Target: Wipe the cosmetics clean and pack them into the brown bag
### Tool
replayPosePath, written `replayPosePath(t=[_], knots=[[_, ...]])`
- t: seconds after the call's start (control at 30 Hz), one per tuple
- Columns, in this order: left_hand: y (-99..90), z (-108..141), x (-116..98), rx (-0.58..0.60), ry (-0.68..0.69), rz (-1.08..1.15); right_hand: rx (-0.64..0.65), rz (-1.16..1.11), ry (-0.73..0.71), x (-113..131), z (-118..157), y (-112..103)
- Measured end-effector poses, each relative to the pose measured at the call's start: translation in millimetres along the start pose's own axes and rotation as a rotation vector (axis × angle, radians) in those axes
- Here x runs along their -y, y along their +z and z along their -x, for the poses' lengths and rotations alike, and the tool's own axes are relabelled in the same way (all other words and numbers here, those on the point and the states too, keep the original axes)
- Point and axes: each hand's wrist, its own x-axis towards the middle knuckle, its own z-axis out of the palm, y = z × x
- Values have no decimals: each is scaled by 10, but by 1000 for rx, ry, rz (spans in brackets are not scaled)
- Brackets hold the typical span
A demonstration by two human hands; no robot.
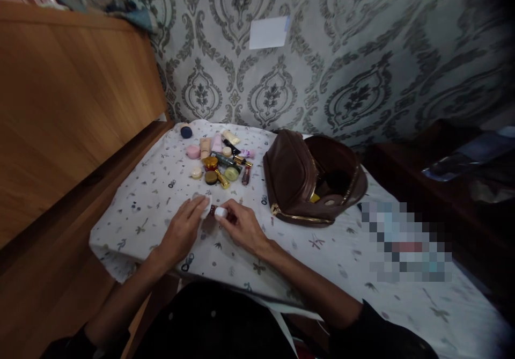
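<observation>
My left hand point(183, 227) is closed on a white piece point(206, 207), which looks like a tissue or pad. In my right hand point(241, 225) is a small bottle, its white cap point(220, 213) pinched between thumb and fingers. The bottle's dark red part point(213, 209) shows between the two hands, against the white piece. Beyond them on the cloth lie several cosmetics, among them a pink round case point(193, 152), a gold-lidded jar point(210, 163), a green round jar point(231, 174) and a beige tube point(205, 147).
A brown bag point(289, 174) stands unzipped on the patterned tablecloth point(140, 203), right of the cosmetics, with items inside. A wooden cabinet point(76, 80) rises at the left. Patterned wallpaper is behind the table. A blurred-out item point(406, 246) lies at the right.
</observation>
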Motion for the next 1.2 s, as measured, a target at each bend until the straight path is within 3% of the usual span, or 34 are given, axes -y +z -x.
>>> replayPosePath(t=[0.17, 0.43, 0.6, 0.83, 1.03, 1.2], knots=[[51, -53, -118, 77, 82, -21, -39, -65, 71, -33, 22, 45], [152, -24, 322, 102, -160, 80, -72, -206, 178, -225, 41, 88], [203, 8, 410, 81, -178, 124, -130, -273, 182, -283, 20, 129], [228, -21, 269, 93, -195, -43, -124, -297, 168, -260, 22, 123], [122, -125, 39, 137, -109, -227, -130, -296, 182, -241, 32, 112], [126, -164, -147, 156, -11, -212, -137, -349, 246, -242, 29, 109]])
